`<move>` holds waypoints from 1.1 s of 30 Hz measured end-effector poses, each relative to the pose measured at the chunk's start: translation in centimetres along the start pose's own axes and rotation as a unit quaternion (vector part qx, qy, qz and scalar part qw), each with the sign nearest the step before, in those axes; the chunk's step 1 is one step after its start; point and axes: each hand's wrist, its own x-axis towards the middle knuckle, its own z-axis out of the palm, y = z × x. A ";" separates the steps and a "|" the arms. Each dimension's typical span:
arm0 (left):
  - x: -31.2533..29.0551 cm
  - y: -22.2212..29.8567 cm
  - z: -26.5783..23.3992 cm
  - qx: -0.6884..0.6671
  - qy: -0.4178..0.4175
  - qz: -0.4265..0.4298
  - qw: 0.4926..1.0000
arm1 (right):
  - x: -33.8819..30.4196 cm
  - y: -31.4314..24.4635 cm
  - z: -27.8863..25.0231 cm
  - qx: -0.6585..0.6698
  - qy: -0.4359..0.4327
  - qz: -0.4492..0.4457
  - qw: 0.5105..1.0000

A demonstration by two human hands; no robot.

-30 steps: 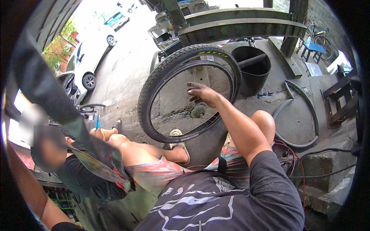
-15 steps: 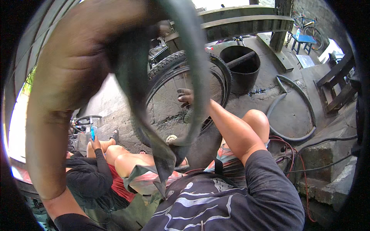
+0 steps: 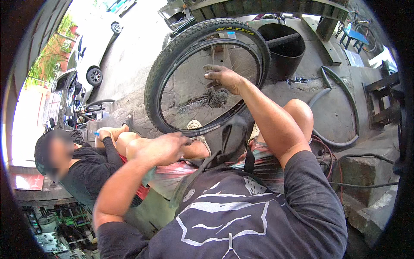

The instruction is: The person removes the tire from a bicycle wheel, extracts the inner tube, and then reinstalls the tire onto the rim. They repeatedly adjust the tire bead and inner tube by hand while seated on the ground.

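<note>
A bicycle wheel point(image 3: 215, 101) with a knobby black tire point(image 3: 156, 71) leans in front of my legs, its spokes and rear cassette showing. My right hand point(image 3: 222, 78) is over the spokes above the cassette, fingers loosely stretched and apart, nothing in them. Low by the tire's near edge, my left hand point(image 3: 166, 149) has its fingers bent together, slightly blurred. Whatever they grip, if anything, is hidden. Limp dark rubber, apparently an inner tube point(image 3: 228, 138), lies between my knees below the wheel, partly folded.
A black bucket point(image 3: 282, 52) stands right of the wheel. A loose grey tube point(image 3: 355, 112) lies on the floor at right, with cables point(image 3: 362, 157) near a concrete block point(image 3: 366, 190). Close at left sits another person point(image 3: 97, 168). A bicycle and a blue stool point(image 3: 355, 39) are far right.
My left hand has come down from close to the camera to beside the tire. The dark rubber that hung before the view now lies low by my knees. My right hand's fingers have spread.
</note>
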 end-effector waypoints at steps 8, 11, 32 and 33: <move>16.3 -4.8 19.8 0.202 -0.242 0.018 0.949 | 0.4 0.7 0.3 0.006 0.027 -0.033 0.999; 14.5 -1.7 14.5 0.125 0.000 -0.057 0.991 | 0.4 0.7 -1.0 -0.022 0.044 -0.027 0.998; 8.5 -5.7 -12.8 -0.090 0.483 0.052 0.870 | -0.7 0.2 -0.3 -0.077 0.044 -0.023 0.996; 8.5 -6.1 -12.5 -0.075 0.493 0.096 0.862 | -0.6 0.3 -0.6 -0.053 0.027 -0.022 0.998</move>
